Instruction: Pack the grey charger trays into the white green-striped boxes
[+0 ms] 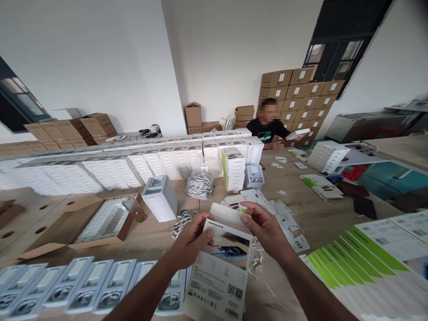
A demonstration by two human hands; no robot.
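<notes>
My left hand (195, 236) grips the upper left edge of a white printed carton (219, 283), thumb on its front. The carton is tilted toward me, with a dark cable picture, small text and codes on it. At its top a white flap (227, 215) stands raised. My right hand (265, 227) pinches this flap at its right side, thumb and fingers together. Whether anything is inside the carton is hidden. Below and left of my hands lie several pale trays (115, 285), each with a white block and a coiled cable.
Flat green-and-white cartons (364, 254) fan out at right. An open cardboard box (110, 223) and a stack of trays (160, 198) stand at left. Behind are a bag of cables (199, 180) and rows of white cartons (100, 171). A person (272, 129) across the table holds a box.
</notes>
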